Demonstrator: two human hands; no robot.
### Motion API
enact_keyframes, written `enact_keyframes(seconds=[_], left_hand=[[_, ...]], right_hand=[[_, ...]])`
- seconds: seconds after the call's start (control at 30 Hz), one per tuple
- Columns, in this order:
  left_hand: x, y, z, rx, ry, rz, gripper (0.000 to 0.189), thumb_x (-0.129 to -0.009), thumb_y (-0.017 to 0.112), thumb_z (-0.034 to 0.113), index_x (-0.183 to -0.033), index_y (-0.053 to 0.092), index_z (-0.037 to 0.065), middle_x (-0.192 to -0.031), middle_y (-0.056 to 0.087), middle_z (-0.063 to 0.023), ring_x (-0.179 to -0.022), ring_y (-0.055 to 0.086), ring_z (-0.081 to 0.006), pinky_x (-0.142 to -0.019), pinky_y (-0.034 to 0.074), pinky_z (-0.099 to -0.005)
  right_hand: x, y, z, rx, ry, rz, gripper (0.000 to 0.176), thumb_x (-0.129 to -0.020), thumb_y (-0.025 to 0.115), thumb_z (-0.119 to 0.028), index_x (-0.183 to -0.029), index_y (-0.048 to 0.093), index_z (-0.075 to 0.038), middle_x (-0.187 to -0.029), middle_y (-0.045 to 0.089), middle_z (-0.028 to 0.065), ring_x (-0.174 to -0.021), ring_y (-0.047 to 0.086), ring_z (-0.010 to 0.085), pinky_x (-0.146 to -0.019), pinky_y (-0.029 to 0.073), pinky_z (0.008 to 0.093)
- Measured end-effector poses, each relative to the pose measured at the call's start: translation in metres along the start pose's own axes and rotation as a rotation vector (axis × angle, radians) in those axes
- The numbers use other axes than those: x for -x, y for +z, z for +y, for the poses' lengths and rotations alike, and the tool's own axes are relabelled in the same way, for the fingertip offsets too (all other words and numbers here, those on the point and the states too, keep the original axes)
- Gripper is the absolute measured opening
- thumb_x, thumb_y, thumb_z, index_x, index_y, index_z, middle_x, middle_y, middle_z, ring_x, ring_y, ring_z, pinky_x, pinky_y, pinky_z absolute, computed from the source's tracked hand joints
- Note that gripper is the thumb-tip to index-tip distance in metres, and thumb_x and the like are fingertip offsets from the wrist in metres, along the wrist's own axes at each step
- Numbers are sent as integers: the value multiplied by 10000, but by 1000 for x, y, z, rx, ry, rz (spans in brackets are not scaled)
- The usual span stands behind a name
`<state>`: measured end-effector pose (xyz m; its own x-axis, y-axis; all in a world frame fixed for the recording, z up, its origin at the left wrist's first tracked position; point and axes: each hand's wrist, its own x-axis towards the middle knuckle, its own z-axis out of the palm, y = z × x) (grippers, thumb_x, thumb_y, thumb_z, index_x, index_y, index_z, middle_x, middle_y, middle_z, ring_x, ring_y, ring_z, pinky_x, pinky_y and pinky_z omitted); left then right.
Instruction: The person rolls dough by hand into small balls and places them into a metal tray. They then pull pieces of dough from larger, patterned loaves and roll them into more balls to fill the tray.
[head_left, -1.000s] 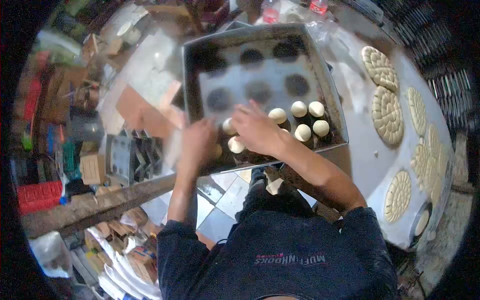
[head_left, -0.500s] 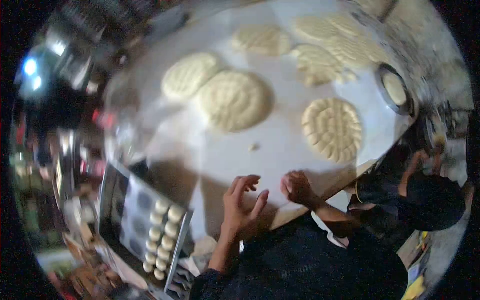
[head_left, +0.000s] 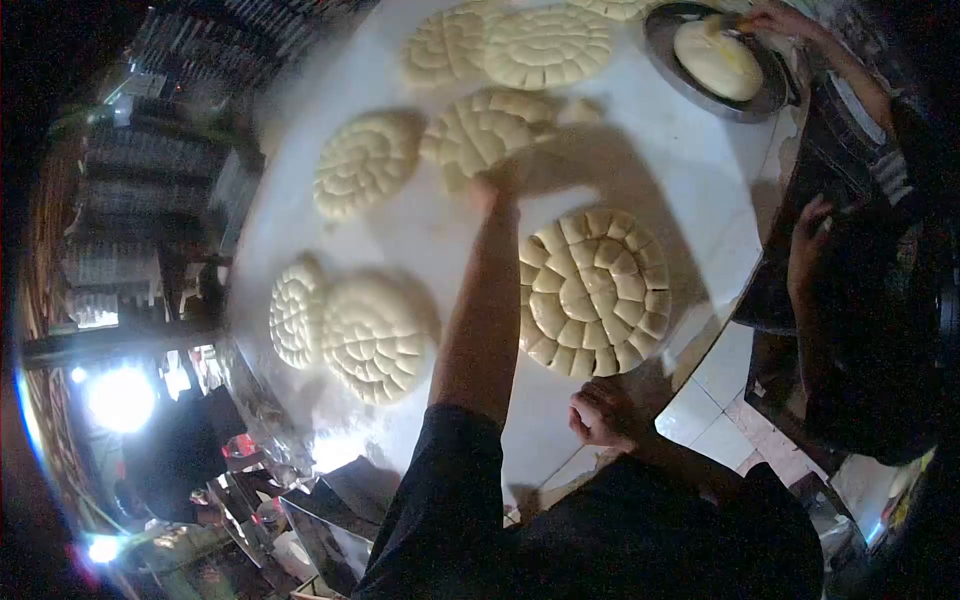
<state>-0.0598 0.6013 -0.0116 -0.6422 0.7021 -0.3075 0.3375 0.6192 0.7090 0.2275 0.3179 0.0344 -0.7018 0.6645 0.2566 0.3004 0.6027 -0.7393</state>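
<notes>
Pale cut dough slab (head_left: 482, 128), white tabletop (head_left: 735, 185), long axis about eight-to-two | left hand (head_left: 500, 182) nearer, dough toward twelve o'clock, fingers blurred: spread, grip undeterminable | right hand (head_left: 603, 413) curled narrow, six o'clock of glossy scored round (head_left: 595, 292).

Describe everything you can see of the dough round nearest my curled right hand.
The dough round is pale, soft-looking and slightly shiny, lying flat on the white tabletop. Cuts divide it into many small blocks: an outer ring around inner pieces, all sitting close together. The left forearm hides part of its left edge in view. The right hand is by its near edge; contact is unclear.
</notes>
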Motion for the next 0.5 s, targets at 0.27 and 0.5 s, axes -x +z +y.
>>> enact_keyframes(seconds=[0.27,0.5], left_hand=[[121,-74,-117,951,84,18,330,-915,624,262,-1128,580,13,-1077,657,-134,-875,663,-247,-765,559,-387],[346,-121,-247,1457,157,-290,269,-931,555,139,-1178,489,57,-1064,622,-104,-1064,588,-202,-849,508,-356]], right_hand=[[7,10,8,10,-121,21,126,-708,676,-106,-758,564,-77,-743,560,108,-711,568,298,-660,449,399],[10,35,-15,-187,93,107,220,-835,639,-201,-700,573,-40,-658,571,110,-619,572,266,-626,436,393]])
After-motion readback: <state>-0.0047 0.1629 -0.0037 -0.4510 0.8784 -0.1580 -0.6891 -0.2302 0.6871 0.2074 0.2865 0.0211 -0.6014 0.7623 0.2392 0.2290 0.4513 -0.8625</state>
